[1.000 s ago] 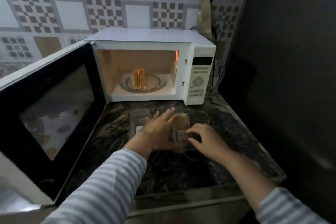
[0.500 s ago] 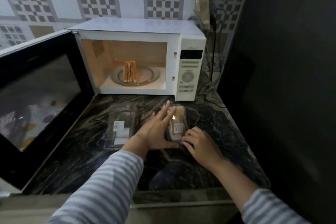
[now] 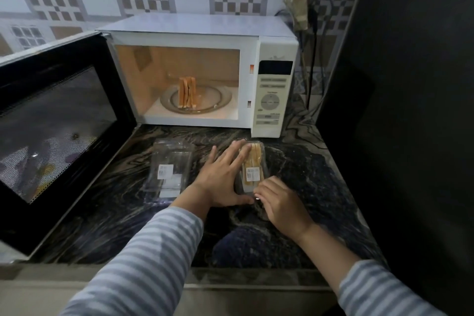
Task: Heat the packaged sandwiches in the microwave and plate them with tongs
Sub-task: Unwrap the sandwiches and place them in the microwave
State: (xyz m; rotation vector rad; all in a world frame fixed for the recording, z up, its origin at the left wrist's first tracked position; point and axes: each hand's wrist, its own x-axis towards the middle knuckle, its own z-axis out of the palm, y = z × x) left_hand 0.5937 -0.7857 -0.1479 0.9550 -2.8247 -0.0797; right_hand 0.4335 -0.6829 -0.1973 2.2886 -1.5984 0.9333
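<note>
Since a second ago the hands have hardly moved: same sealed pack, same pose, only the head camera has lifted so the microwave (image 3: 197,77) sits lower in view. Judgement: the opening step is stalled or slow, the pack seal not yet broken.

The packaged sandwich (image 3: 252,167) lies on the dark marble counter (image 3: 320,187), just in front of the microwave's control panel (image 3: 273,100). Its long axis runs front to back, roughly square to the microwave's face; the wide bread end points toward the microwave, the labelled narrow end toward the person.

Left hand (image 3: 220,177) lies flat beside and partly over the pack's left edge, fingers straight, pressing it steady, not curled round anything. Right hand (image 3: 278,200) has fingers curled at the pack's near end, looks like pinching the flap or lid edge (contact point is small and dim, so only probably).

An empty clear pack (image 3: 170,168) lies left of the sandwich pack, also in front of the microwave, not touching the left hand as far as visible. One unwrapped sandwich (image 3: 187,92) stands upright on the glass turntable (image 3: 223,97) inside the lit cavity, door (image 3: 59,136) swung wide to the left.

So, judged: one in, one still to unpack; heating not begun. No tongs or plate visible.
</note>
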